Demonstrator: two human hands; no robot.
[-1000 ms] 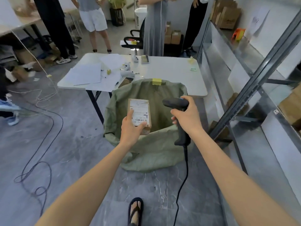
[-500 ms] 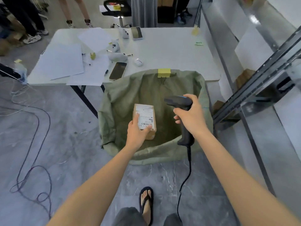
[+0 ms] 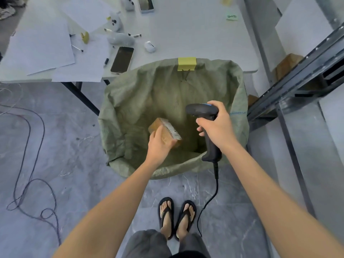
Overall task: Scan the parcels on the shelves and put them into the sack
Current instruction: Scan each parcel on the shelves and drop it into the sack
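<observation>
**Parcel held in the mouth of the sack**

Nearest me, my feet in black flip-flops point(image 3: 176, 216) stand on the grey floor, with the scanner's cable point(image 3: 214, 192) trailing just to their right. Beyond them my left hand point(image 3: 159, 145) grips the parcel point(image 3: 167, 127), a small brown box with a white label. My fingers are curled round its near end, and it sits tilted within the open mouth of the green sack point(image 3: 130, 101). Just right of it, my right hand point(image 3: 218, 128) is wrapped round the handle of the black scanner point(image 3: 202, 110), whose head points left over the sack. A yellow clip point(image 3: 186, 63) holds the sack's far rim at the edge of the white table point(image 3: 195, 34). On the table a phone point(image 3: 122, 59) lies beside sheets of paper point(image 3: 41, 45). The metal shelf rack point(image 3: 297, 81) stands on the right.
</observation>
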